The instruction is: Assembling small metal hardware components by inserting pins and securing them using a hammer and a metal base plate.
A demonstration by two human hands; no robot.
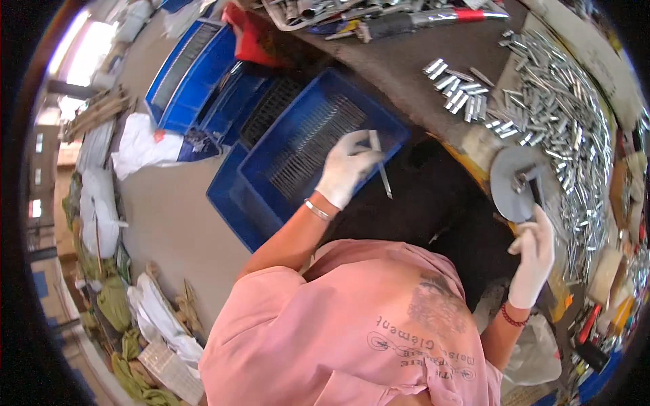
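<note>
My left hand (pixel 347 168), in a white glove, is closed on a slim metal rod (pixel 386 181) with a wider silver upper part. It is above the near right side of a blue plastic tray (pixel 254 169), where many thin metal rods (pixel 315 145) lie side by side in rows. My right hand (pixel 533 254), also gloved, is at the bench edge with its fingers apart. Its upper fingertip meets or nearly meets a dark lever-like piece (pixel 537 192) by a round grey disc (pixel 509 183) with a metal fitting at its centre.
A large heap of silver metal pieces (pixel 565 128) covers the bench's right side. A smaller group of short metal tubes (pixel 460 91) lies left of it. More blue trays (pixel 186 74) and a red container (pixel 245 40) stand at the far left. Sacks (pixel 162 314) line the left floor.
</note>
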